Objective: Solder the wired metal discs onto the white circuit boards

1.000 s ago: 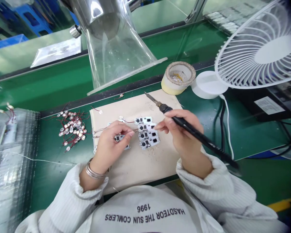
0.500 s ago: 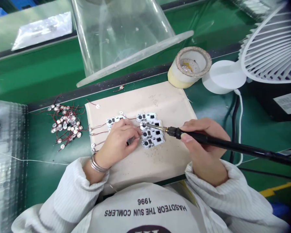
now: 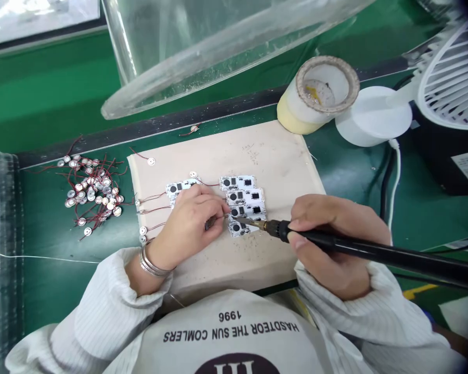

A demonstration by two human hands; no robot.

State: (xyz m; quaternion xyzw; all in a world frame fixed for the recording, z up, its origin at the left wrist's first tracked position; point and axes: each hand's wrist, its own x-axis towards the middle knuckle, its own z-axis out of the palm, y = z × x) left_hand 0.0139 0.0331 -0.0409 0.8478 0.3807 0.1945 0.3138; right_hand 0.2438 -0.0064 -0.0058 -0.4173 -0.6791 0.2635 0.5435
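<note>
My right hand grips a black soldering iron, its metal tip touching the lowest of several small white circuit boards lying on a beige mat. My left hand is pinched shut next to that same board, fingertips close to the iron's tip; something thin and dark shows between them, too small to name. Another white board with thin red wires lies partly under my left hand.
A heap of small metal discs with red wires lies left of the mat. A tape roll and a white fan's base stand behind the mat. A clear funnel-shaped hood hangs at the back. Clear plastic trays sit at far left.
The soldering iron swung down from pointing up and away; its tip then moved from an upper board to the lowest one. My left hand stayed pinched near the boards. The view tilted downward.
</note>
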